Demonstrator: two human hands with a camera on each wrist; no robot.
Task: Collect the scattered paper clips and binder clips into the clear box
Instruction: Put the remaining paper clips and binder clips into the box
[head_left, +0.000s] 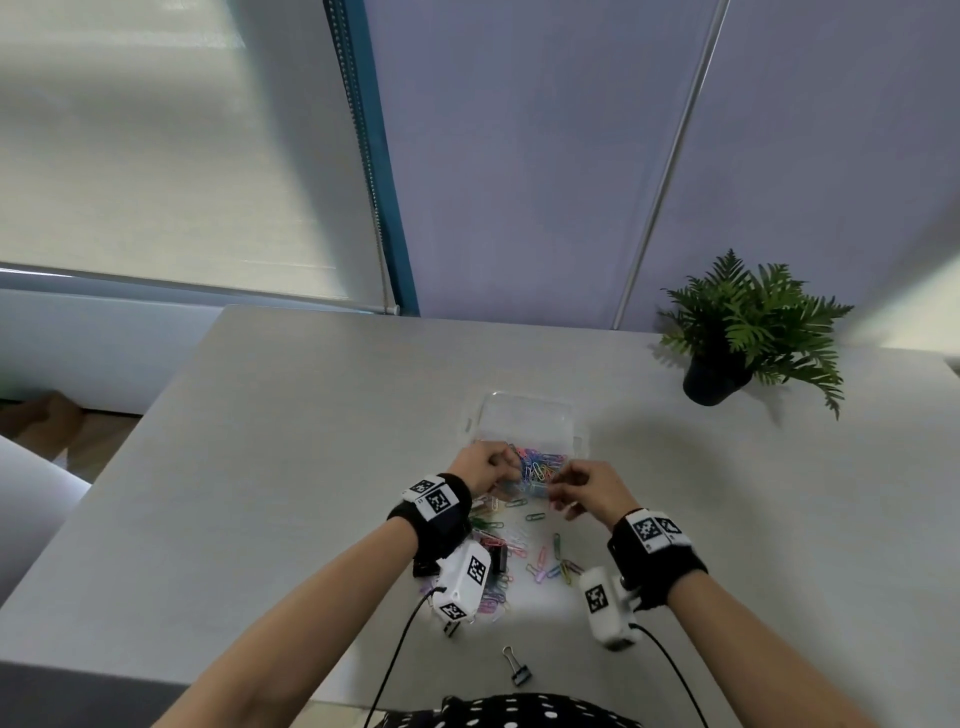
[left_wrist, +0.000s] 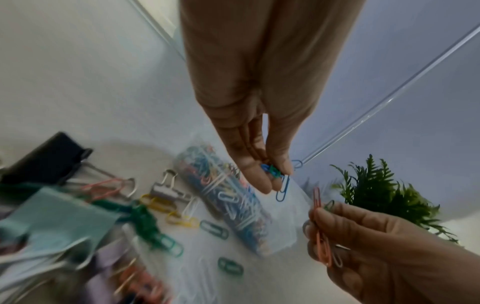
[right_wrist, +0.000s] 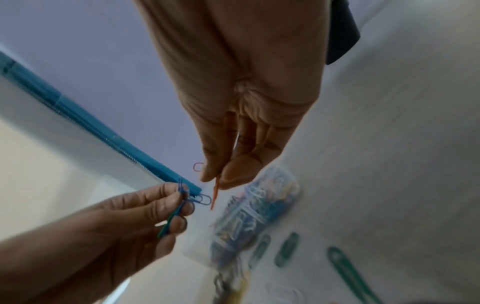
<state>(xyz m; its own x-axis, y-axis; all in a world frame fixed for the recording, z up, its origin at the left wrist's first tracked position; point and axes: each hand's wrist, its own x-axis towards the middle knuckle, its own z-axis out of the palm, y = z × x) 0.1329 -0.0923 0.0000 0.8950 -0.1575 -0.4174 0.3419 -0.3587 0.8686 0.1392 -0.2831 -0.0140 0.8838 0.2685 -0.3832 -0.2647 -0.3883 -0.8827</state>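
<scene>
The clear plastic box (head_left: 524, 441) sat open on the pale grey worktop (head_left: 270, 441), lid flipped away from the person, and the near compartment already had a decent heap of coloured wire paper clips (head_left: 540, 465) in it, so I'd say roughly half done. Both hands hung right over it. The left hand (head_left: 485, 467) had its fingers (left_wrist: 255, 181) pinching a small tangle of blue and green paper clips (left_wrist: 275, 176), one blue one dangling loose. The right hand (head_left: 587, 491) was pinching a couple of orange paper clips (left_wrist: 320, 230) between thumb and forefinger. Looked like both loads were about to be dropped in, just my guess though.

Plenty left: a scatter of loose paper clips (head_left: 545, 558) lay between the wrists, closer to the person than the box. There was also a little silver binder clip (left_wrist: 166, 190), a bigger black binder clip (left_wrist: 49, 160), and another small black binder clip (head_left: 518, 670) sitting alone near the worktop's front edge.

Hard to say how many clips were under the left wrist band and camera, that patch was covered. The wrist views were smeary near the edges, so the colours there were mush. A green fern in a black pot (head_left: 748, 332) stood well off to the right
</scene>
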